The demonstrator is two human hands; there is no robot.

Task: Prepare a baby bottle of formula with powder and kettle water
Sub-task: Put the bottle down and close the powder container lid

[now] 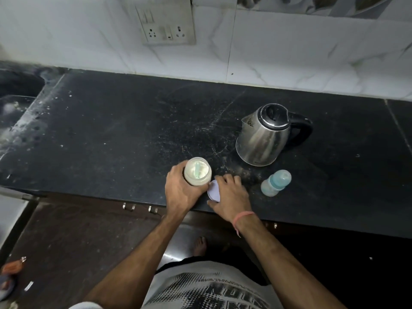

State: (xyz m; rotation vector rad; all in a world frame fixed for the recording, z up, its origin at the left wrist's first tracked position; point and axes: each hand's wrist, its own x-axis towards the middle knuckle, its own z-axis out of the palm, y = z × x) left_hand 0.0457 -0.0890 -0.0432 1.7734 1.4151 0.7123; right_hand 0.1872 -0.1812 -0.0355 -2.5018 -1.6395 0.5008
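An uncapped clear jar of white powder (197,171) with a green scoop lying in it stands near the front edge of the black counter (116,130). My left hand (181,189) is wrapped around the jar's side. My right hand (231,195) rests over the jar's white round lid (213,190), which lies flat on the counter right of the jar. To the right stands a small baby bottle (276,182) with a teal collar and clear cap. Behind it sits a steel kettle (267,134) with black lid and handle, spout pointing left.
A white tiled wall with a switch-and-socket plate (166,23) runs behind the counter. A dark sink recess (15,103) lies at the far left. Below the counter edge are cabinet handles (140,208) and the floor, with my foot visible.
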